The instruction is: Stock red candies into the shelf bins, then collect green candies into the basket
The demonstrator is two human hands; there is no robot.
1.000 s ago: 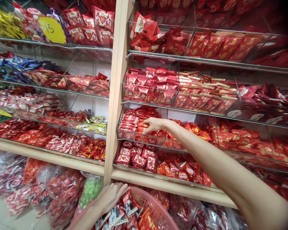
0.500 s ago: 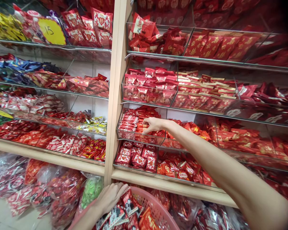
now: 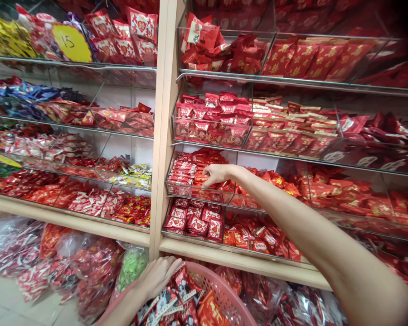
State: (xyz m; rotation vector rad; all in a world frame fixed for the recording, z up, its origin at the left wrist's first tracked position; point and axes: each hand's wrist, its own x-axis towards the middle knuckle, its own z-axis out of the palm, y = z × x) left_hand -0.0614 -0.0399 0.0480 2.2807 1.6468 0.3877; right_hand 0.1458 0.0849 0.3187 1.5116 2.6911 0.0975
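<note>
Head view: a pale wooden shelving unit [image 3: 165,136] is shown; its tiers are split by clear dividers, presumably so that kinds are kept apart.
Right hand [image 3: 219,173]: reached over the low front of a clear-fronted bin [image 3: 199,194]; its fingertips are placed among red packets [image 3: 197,177], apparently touching them.
Right grip: thumb and forefinger are narrowly parted; whether a packet is pinched there cannot be told.
Left hand [image 3: 159,274]: laid across the near-left rim of a pink basket [image 3: 219,284], likely so that it is steadied; fingers are extended beside the contents.
Left grip: the thumb is hidden; how firmly the rim is clasped cannot be told.
Basket: rounded and perforated, seemingly of plastic; dark-red printed packets [image 3: 166,301] with pale strips and an orange-red packet [image 3: 211,311] are held loosely inside.
Bin: smooth and transparent; its contents are left visible and are probably kept from sliding by the raised front; white-patterned packets [image 3: 183,168] are piled beside the red ones.
Wrappers: glossy, crinkled film; pillow shapes with flat-pressed ends are seen.
Bagged stock [image 3: 97,269]: bulging clear bags are set beneath the shelves.
</note>
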